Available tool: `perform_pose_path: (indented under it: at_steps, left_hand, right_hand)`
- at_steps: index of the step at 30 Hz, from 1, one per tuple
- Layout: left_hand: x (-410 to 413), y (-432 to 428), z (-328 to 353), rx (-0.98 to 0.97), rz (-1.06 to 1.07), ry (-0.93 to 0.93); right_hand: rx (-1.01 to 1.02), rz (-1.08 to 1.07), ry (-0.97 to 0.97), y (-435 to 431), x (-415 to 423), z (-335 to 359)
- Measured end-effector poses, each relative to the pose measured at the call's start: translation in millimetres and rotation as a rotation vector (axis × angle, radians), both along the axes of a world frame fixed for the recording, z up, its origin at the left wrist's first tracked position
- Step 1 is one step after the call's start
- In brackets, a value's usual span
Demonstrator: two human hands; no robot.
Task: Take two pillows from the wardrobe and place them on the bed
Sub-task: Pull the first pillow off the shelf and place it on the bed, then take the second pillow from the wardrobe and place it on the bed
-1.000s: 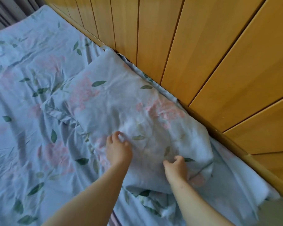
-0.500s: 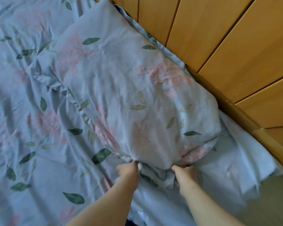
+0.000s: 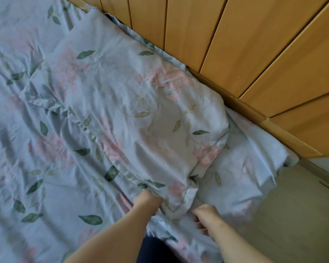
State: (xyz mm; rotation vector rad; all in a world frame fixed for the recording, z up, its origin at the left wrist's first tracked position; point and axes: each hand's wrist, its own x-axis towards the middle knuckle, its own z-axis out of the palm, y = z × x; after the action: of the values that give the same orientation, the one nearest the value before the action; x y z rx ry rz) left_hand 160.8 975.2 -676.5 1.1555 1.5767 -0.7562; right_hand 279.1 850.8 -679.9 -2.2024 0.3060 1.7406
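One pillow [image 3: 122, 95] in a pale blue case with pink flowers and green leaves lies on the bed [image 3: 27, 186], whose sheet has the same print. Its far long side rests along the wooden headboard. My left hand [image 3: 147, 201] is closed on the near hem of the pillowcase, with cloth bunched over the knuckles. My right hand [image 3: 205, 217] sits just right of that hem, apart from it, fingers loosely curled and holding nothing. No second pillow is visible.
A light wooden panelled headboard [image 3: 254, 44] runs diagonally across the top right. The sheet's corner [image 3: 254, 164] hangs over the bed's edge above a pale floor [image 3: 292, 215]. Dark clothing [image 3: 156, 251] shows at the bottom between my arms.
Both hands slid from the top of the pillow down to its near hem. The right hand then let go of the hem and drew back slightly; the left keeps its hold.
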Motion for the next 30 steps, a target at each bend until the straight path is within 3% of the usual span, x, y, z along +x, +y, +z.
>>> perform_pose_path:
  at_steps: [3, 9, 14, 22, 30]
  left_hand:
    - [13.6, -4.4, 22.0, 0.045, -0.174, -0.023]
    - [48.0, -23.8, 68.1, 0.175, -0.198, -0.224]
    - [72.8, -72.1, 104.9, 0.195, -0.007, -0.361]
    - [114.0, -121.9, 152.3, 0.268, 0.026, -0.587]
    - [96.0, -144.9, 185.1, 0.306, 0.154, -0.733]
  right_hand:
    - [0.04, -0.023, -0.092, -2.5, 1.0, 20.3]
    - [0.205, -0.117, -0.155, -17.7, 13.9, 62.0]
    - [0.294, -0.17, -0.191, -56.5, 36.1, 102.6]
    - [0.373, -0.352, -0.264, -108.0, 59.4, 153.9]
    - [0.492, -0.362, -0.357, -109.4, 43.0, 200.8]
